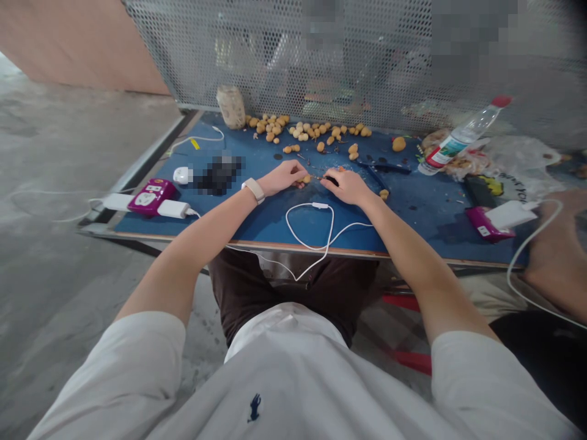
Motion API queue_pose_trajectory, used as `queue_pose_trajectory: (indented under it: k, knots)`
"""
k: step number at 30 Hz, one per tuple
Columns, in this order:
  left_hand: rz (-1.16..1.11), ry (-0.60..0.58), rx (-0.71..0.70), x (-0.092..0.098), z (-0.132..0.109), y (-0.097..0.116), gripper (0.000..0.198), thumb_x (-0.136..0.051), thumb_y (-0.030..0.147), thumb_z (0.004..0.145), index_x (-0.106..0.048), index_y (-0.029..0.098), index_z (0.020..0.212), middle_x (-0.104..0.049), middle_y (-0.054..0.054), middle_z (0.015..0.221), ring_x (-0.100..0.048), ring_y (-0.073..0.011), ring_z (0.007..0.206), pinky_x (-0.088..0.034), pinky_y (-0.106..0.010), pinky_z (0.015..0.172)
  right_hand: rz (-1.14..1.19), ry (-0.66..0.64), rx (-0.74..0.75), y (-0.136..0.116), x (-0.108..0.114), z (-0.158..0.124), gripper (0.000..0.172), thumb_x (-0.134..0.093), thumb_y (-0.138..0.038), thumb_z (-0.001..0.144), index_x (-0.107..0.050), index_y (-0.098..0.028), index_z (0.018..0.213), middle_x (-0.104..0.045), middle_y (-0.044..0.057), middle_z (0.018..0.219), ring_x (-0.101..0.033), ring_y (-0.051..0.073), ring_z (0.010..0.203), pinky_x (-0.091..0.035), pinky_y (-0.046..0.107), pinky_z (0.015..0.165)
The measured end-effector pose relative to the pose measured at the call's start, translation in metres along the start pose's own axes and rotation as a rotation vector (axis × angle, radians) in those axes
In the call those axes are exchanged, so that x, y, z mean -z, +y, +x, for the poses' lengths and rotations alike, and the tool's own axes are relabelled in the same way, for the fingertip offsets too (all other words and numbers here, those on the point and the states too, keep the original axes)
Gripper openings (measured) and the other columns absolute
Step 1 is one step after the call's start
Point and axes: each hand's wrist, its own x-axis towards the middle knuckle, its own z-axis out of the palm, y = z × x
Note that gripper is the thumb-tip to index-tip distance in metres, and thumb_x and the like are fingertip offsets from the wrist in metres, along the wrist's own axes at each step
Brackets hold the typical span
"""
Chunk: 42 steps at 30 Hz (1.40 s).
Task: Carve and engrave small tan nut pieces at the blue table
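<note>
My left hand (291,175), with a pale band on its wrist, is closed on a small tan gourd-like piece (306,179). The piece stays close to the table, partly hidden by the fingers. Facing it, my right hand (347,185) is wrapped round the dark handle of a thin tool (331,177). The tool's slim shaft points left at the tan piece; whether its tip touches cannot be made out. Fine shavings lie just beyond my right hand. To its right rests a dark blue long-handled tool (389,167), like open pliers, and a small tan piece (384,194).
Many tan pieces (270,126) line the table's back, beside a filled jar (231,107). A white cable (330,226) loops over the front edge. Purple power strips (149,198) sit at both sides. A bottle (463,137) and plastic bags stand right, near another person's arm (559,256).
</note>
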Motion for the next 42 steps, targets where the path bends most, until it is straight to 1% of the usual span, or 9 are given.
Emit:
queue_pose_trajectory:
  k: [4, 8, 12, 16, 21, 26, 31, 37, 42]
  knots:
    - [0.005, -0.01, 0.001, 0.0015, 0.0011, -0.0019, 0.034, -0.071, 0.006, 0.129, -0.069, 0.018, 0.097, -0.082, -0.001, 0.087, -0.078, -0.0105, 0.078, -0.065, -0.029, 0.09, 0.001, 0.013, 0.0, -0.001, 0.0003, -0.0005, 0.071, -0.043, -0.071, 0.127, -0.087, -0.019, 0.149, -0.095, 0.024, 0.13, -0.084, 0.052, 0.125, -0.059, 0.056, 0.102]
    - [-0.002, -0.035, -0.022, 0.005, 0.0045, -0.0073, 0.031, -0.077, 0.009, 0.126, -0.07, 0.019, 0.097, -0.083, -0.002, 0.088, -0.078, -0.0118, 0.081, -0.066, -0.031, 0.095, 0.0, 0.011, -0.005, -0.0011, 0.0, -0.0006, 0.073, -0.042, -0.073, 0.127, -0.087, -0.02, 0.148, -0.095, 0.024, 0.125, -0.085, 0.051, 0.122, -0.059, 0.056, 0.101]
    - [0.002, -0.038, -0.025, 0.0066, 0.0055, -0.0089, 0.03, -0.08, 0.009, 0.125, -0.07, 0.019, 0.097, -0.083, -0.002, 0.088, -0.077, -0.0123, 0.081, -0.066, -0.033, 0.098, 0.001, 0.016, 0.008, 0.0007, -0.0006, -0.0001, 0.075, -0.041, -0.076, 0.128, -0.088, -0.021, 0.148, -0.095, 0.023, 0.128, -0.084, 0.05, 0.124, -0.06, 0.055, 0.101]
    - [0.014, -0.035, -0.023, 0.0058, 0.0043, -0.007, 0.03, -0.079, 0.009, 0.125, -0.072, 0.018, 0.097, -0.084, -0.003, 0.089, -0.077, -0.0132, 0.08, -0.067, -0.036, 0.1, 0.008, 0.021, 0.003, 0.0016, -0.0015, 0.0007, 0.073, -0.043, -0.074, 0.128, -0.088, -0.02, 0.149, -0.096, 0.024, 0.129, -0.084, 0.051, 0.125, -0.06, 0.055, 0.101]
    - [0.024, -0.033, -0.024, 0.0049, 0.0047, -0.0066, 0.031, -0.074, 0.008, 0.127, -0.073, 0.017, 0.098, -0.083, -0.002, 0.087, -0.077, -0.0115, 0.08, -0.066, -0.032, 0.096, -0.004, 0.019, 0.008, 0.0008, -0.0018, 0.0007, 0.072, -0.044, -0.072, 0.127, -0.087, -0.019, 0.15, -0.095, 0.025, 0.136, -0.084, 0.052, 0.131, -0.06, 0.055, 0.104]
    - [0.015, -0.033, -0.031, 0.0052, 0.0056, -0.008, 0.031, -0.074, 0.008, 0.127, -0.071, 0.018, 0.098, -0.083, -0.001, 0.086, -0.078, -0.0102, 0.079, -0.065, -0.028, 0.091, 0.011, 0.036, 0.011, 0.001, -0.0017, 0.0003, 0.07, -0.044, -0.072, 0.128, -0.088, -0.021, 0.147, -0.096, 0.024, 0.13, -0.084, 0.051, 0.127, -0.06, 0.055, 0.101]
    - [0.013, -0.035, -0.033, 0.0053, 0.0053, -0.0077, 0.034, -0.073, 0.005, 0.127, -0.07, 0.018, 0.095, -0.084, -0.002, 0.086, -0.079, -0.0107, 0.079, -0.065, -0.029, 0.089, 0.008, 0.036, -0.009, -0.0006, -0.0014, 0.0001, 0.07, -0.043, -0.071, 0.128, -0.088, -0.021, 0.144, -0.095, 0.024, 0.13, -0.085, 0.051, 0.126, -0.059, 0.054, 0.101]
    - [0.002, -0.039, -0.043, 0.006, 0.0061, -0.0093, 0.032, -0.077, 0.006, 0.124, -0.07, 0.019, 0.096, -0.085, -0.002, 0.087, -0.079, -0.0109, 0.081, -0.065, -0.027, 0.091, 0.013, 0.032, -0.009, -0.0016, -0.0008, 0.0004, 0.069, -0.043, -0.072, 0.128, -0.088, -0.021, 0.144, -0.096, 0.024, 0.127, -0.085, 0.051, 0.122, -0.06, 0.055, 0.101]
    - [0.01, -0.029, -0.031, 0.0047, 0.0037, -0.0066, 0.033, -0.074, 0.004, 0.125, -0.071, 0.018, 0.096, -0.084, -0.002, 0.086, -0.079, -0.0115, 0.08, -0.065, -0.03, 0.091, -0.001, 0.021, -0.015, -0.0019, 0.0, -0.0003, 0.069, -0.044, -0.071, 0.128, -0.087, -0.022, 0.147, -0.095, 0.024, 0.129, -0.085, 0.051, 0.127, -0.06, 0.055, 0.103]
